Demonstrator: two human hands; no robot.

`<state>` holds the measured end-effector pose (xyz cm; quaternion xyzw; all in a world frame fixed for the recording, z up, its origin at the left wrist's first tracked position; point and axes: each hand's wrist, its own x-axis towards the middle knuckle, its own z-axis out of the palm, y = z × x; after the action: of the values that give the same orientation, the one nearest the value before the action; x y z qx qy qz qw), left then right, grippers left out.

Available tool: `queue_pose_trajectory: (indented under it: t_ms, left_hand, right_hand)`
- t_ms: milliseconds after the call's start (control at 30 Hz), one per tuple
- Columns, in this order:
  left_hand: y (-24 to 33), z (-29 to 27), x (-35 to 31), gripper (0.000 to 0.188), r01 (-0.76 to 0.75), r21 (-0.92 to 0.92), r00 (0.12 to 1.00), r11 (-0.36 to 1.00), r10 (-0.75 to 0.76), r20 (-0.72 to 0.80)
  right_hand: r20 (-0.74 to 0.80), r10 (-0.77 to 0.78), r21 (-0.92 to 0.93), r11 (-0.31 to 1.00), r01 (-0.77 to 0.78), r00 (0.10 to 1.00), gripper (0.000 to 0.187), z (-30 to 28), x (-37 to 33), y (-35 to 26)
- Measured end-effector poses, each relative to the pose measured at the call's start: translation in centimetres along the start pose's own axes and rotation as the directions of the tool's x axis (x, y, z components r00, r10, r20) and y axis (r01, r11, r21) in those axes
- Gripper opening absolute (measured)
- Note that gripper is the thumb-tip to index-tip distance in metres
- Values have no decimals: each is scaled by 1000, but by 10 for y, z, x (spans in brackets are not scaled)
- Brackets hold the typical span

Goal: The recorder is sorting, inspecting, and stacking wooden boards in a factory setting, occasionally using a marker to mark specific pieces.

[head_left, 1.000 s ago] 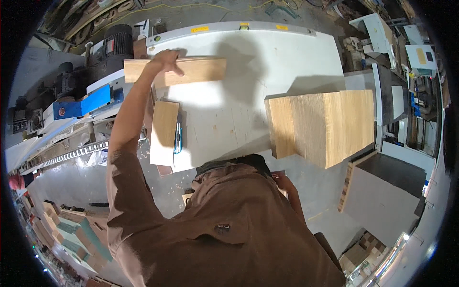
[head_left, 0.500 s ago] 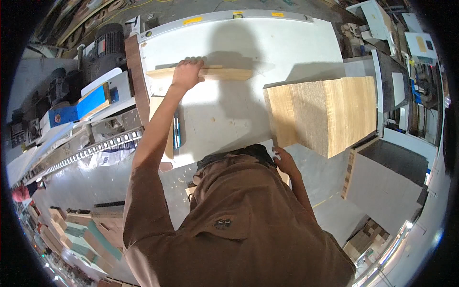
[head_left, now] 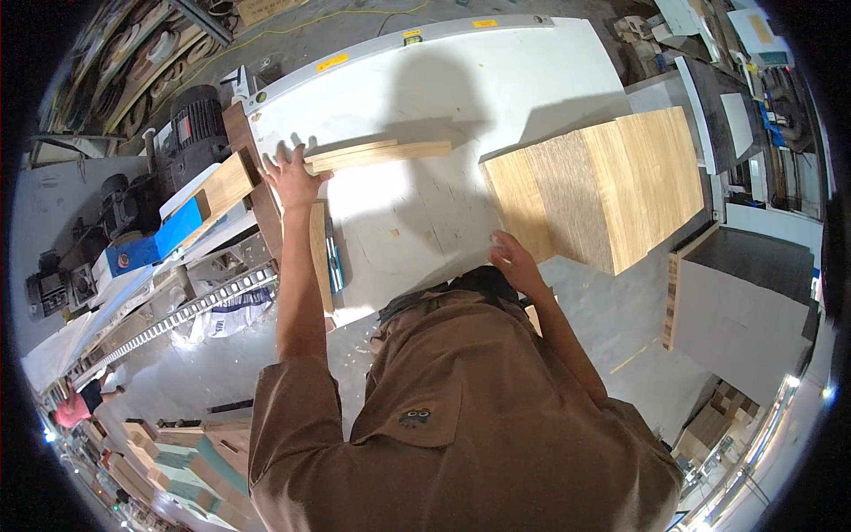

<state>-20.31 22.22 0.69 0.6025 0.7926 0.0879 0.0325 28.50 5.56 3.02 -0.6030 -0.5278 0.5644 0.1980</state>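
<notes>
Over a white counter [head_left: 541, 71], the left hand [head_left: 295, 184] spreads its fingers beside wooden strips [head_left: 390, 154]; the right hand [head_left: 519, 264] hangs, fingers slightly parted.

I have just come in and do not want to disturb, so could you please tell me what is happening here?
A person in brown is at a white tabletop. The left hand, fingers spread, is at the left end of two narrow wood pieces; whether it touches them is hard to tell. The right hand is by the near edge, with nothing visible in it. Larger wood boards are on the right, and a long level lies along the far edge.
</notes>
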Motion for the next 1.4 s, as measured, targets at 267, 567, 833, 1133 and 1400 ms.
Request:
queue_pose_trajectory:
  t_ms: [267,567,833,1133,1400]
  left_hand:
    - [48,2,5,77,-149,-21,977,989,151,154]
    - [63,6,-20,56,-333,-137,930,933,349,115]
    - [80,-1,-76,47,-370,-228,924,901,383,14]
    - [76,7,-27,41,-281,-230,926,932,326,189]
    - [42,-10,-24,21,-138,-174,978,975,107,-178]
  right_hand:
    - [-54,-187,-508,851,134,981,68,22,41,-63]
    - [143,-518,-810,429,400,844,75,64,141,-146]
    - [278,-523,-791,352,501,806,88,99,126,-110]
    - [320,-457,-817,310,485,830,96,102,143,-110]
    - [245,-648,-861,197,468,722,44,98,173,-101]
